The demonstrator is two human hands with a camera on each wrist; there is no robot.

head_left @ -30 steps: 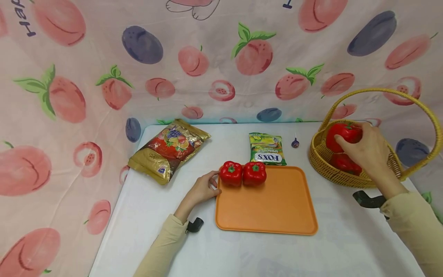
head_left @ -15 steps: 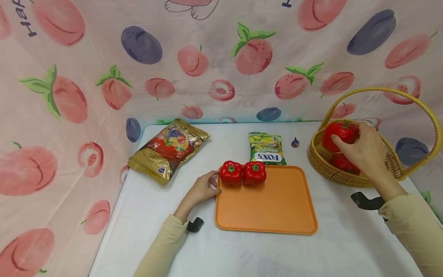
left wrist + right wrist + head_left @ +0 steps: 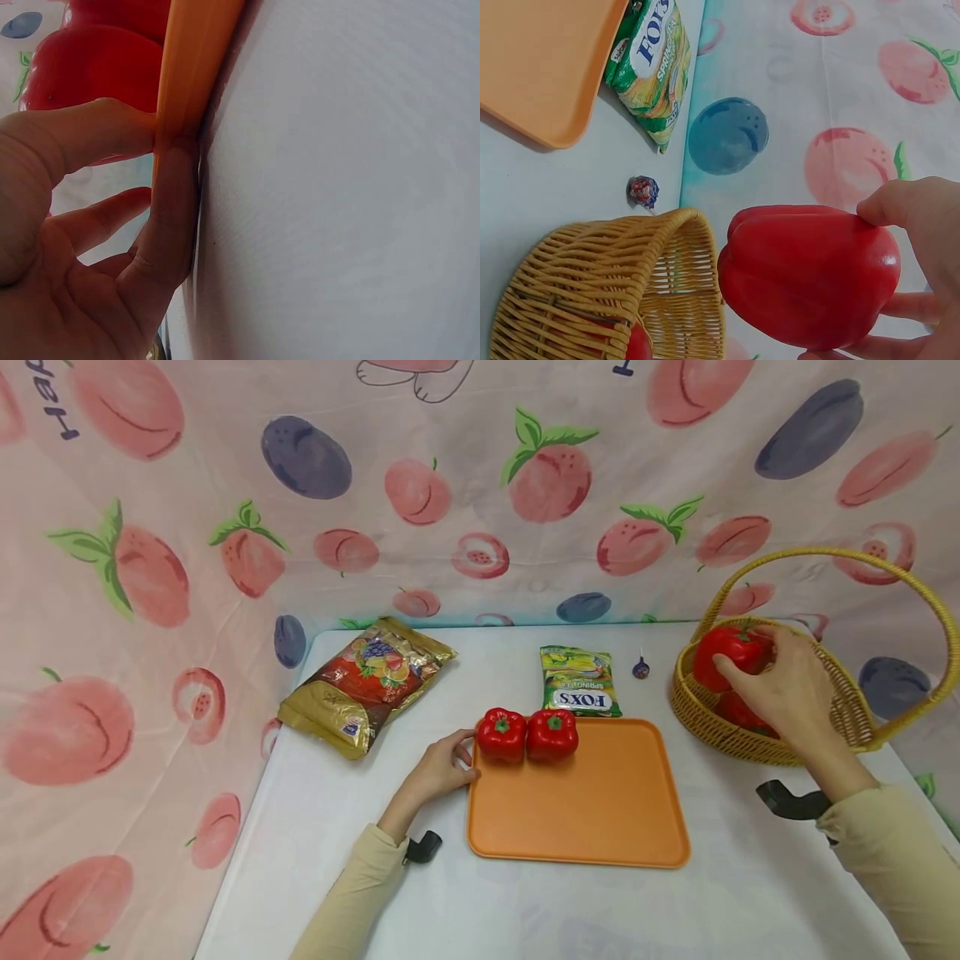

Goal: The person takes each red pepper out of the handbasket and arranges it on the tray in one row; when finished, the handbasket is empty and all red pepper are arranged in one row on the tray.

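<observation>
My right hand (image 3: 795, 681) grips a red bell pepper (image 3: 731, 658) over the wicker basket (image 3: 705, 735). In the right wrist view the pepper (image 3: 810, 277) is raised beside the basket's rim, thumb and fingers around its end. Another red bell pepper (image 3: 742, 712) lies inside the basket, partly covered by the held one. With thumb and finger, my left hand (image 3: 438, 767) pinches the left edge of an orange tray (image 3: 577, 810); the left wrist view shows the tray's rim (image 3: 187, 67) between them. Two red bell peppers (image 3: 501, 737) sit side by side in the tray's far left corner.
Behind the tray lies a green FOX'S candy bag (image 3: 577, 681), touching its far edge. A small lollipop (image 3: 640, 668) is between that bag and the basket. A gold and red snack bag (image 3: 367, 685) lies at the back left. The basket's tall handle (image 3: 832, 553) arches over its opening.
My right hand has shifted slightly left with the pepper, still over the basket. The left hand and the tray have stayed in place.
</observation>
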